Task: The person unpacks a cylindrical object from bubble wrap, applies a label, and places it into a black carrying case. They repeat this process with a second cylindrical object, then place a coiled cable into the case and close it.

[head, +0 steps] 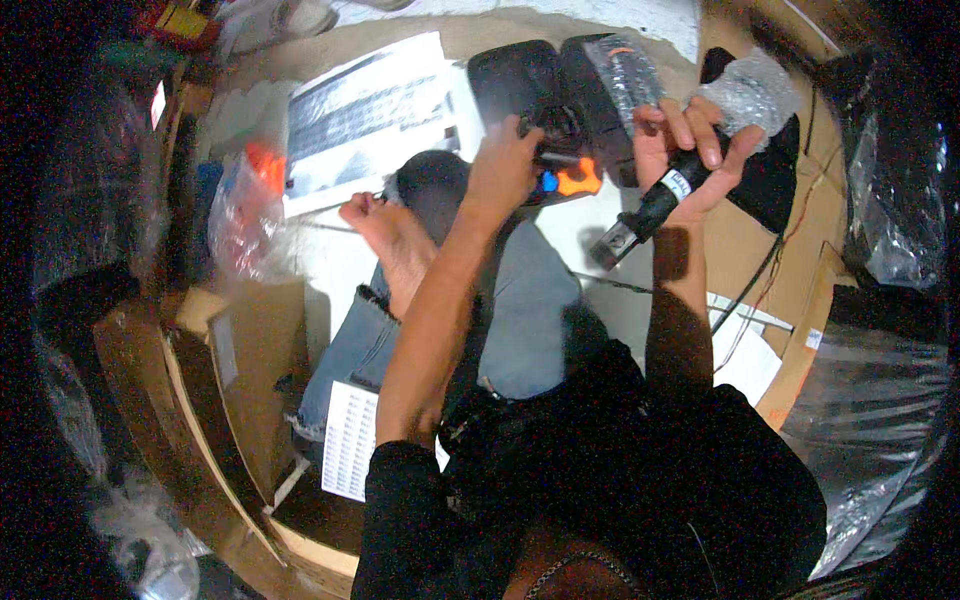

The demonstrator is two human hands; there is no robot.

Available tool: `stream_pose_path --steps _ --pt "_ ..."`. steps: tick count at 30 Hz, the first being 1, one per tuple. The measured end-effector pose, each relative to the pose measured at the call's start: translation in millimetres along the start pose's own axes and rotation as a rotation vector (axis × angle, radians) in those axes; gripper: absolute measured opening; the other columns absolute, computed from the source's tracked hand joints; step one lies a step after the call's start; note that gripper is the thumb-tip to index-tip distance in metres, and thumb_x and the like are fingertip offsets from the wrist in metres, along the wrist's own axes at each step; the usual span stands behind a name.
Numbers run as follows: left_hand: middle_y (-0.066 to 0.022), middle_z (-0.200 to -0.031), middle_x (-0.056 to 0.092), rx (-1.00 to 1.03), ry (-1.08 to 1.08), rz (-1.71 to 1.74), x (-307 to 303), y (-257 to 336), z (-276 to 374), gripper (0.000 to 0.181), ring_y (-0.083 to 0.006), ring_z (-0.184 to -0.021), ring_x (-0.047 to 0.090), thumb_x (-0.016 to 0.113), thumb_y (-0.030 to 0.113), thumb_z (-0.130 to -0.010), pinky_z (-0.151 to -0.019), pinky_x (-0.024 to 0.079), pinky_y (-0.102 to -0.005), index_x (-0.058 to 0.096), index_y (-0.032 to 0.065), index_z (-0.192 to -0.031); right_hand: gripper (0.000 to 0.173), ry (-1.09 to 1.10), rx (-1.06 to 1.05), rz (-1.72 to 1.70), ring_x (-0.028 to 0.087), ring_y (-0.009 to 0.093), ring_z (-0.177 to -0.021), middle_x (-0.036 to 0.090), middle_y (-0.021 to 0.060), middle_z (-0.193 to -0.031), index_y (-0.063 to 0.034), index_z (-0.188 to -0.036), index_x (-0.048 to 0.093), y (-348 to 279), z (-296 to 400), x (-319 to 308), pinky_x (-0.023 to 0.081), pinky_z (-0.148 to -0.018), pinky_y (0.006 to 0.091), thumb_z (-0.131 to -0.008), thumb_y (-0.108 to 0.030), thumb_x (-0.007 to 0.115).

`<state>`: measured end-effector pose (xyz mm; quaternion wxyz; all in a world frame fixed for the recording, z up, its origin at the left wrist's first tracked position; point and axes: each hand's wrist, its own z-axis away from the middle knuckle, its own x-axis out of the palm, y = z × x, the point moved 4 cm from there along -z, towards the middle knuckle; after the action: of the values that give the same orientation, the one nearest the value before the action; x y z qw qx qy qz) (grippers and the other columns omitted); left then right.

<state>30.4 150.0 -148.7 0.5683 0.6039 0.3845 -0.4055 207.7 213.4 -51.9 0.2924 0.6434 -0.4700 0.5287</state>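
Note:
My right hand [694, 150] holds a black cylindrical tool [664, 199] that bears a white label and has a clear or metallic end pointing down to the left. Clear bubble wrap [754, 94] lies just beyond those fingers. My left hand [506, 165] reaches to the edge of an open black case [517, 82], and its fingertips are blurred, so whether they grip something cannot be told. An orange part [581, 178] and a small blue part [550, 181] sit beside it. A bubble-wrapped item [624, 71] lies on the case's right half.
Printed sheets [367, 120] lie beyond my bare foot [394, 232]. A plastic bag with orange contents [247, 214] is at the left, above a cardboard box [262, 375]. A sheet of labels [349, 442] rests by my leg. Cables [765, 259] run along the right, near plastic-wrapped goods [862, 420].

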Motion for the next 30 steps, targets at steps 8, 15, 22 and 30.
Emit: stream_pose_path --steps 8,15,22,30 --pt "-0.0189 -0.096 0.062 0.075 -0.013 -0.100 -1 11 7 0.040 -0.0359 -0.092 0.059 0.071 0.016 -0.076 -0.080 0.047 -0.0452 0.051 -0.0006 -0.107 0.040 -0.060 -0.020 -0.079 0.044 0.013 -0.071 0.049 -0.0061 -0.054 -0.0126 -0.086 0.051 9 -4 4 0.032 -0.088 0.0351 -0.085 -0.050 0.065" --pt "-0.0181 -0.108 0.063 -0.306 0.037 0.750 -65 16 51 0.038 -0.0299 -0.100 0.062 0.067 0.018 -0.085 -0.085 0.047 -0.0359 0.057 -0.0010 -0.116 0.040 0.085 -0.210 0.256 0.044 0.018 -0.073 0.044 -0.0021 -0.062 -0.0129 -0.086 0.053 -16 -2 9 0.036 -0.090 0.0408 -0.089 -0.053 0.056" --pt "-0.0069 -0.108 0.061 -0.379 0.148 1.130 -113 26 114 0.038 -0.0162 -0.096 0.059 0.068 0.016 -0.086 -0.083 0.048 -0.0286 0.058 0.0005 -0.120 0.041 0.168 -0.327 0.411 0.046 0.019 -0.075 0.044 -0.0004 -0.063 -0.0117 -0.082 0.057 -26 -1 10 0.038 -0.092 0.0413 -0.090 -0.052 0.055" --pt "-0.0060 -0.110 0.061 -0.376 0.155 1.119 -121 18 134 0.037 -0.0150 -0.095 0.058 0.067 0.018 -0.087 -0.084 0.048 -0.0275 0.060 0.0003 -0.119 0.042 0.157 -0.264 0.458 0.047 0.020 -0.074 0.045 0.0011 -0.062 -0.0111 -0.086 0.055 -9 0 17 0.039 -0.095 0.0425 -0.092 -0.052 0.052"
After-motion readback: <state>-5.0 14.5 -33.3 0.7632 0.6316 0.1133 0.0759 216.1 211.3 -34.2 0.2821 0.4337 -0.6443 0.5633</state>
